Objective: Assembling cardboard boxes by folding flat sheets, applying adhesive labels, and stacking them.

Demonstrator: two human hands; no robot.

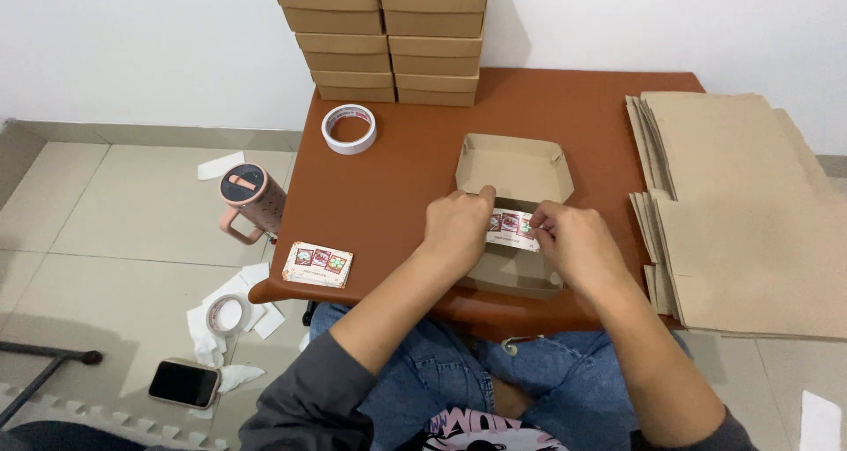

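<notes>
— Hands? Left hand (456, 226) and right hand (569, 237) pinching a printed label strip (513, 228) over the open kraft box (513, 206), centre frame.
— Risk? Crooked or creased sticking, likely if one pinch slips. Tape roll (348, 129) upper left, flat cardboard (745, 213) right.

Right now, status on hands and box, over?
Left hand and right hand both pinch sticker strip over open cardboard box. Nothing blocking.
</notes>
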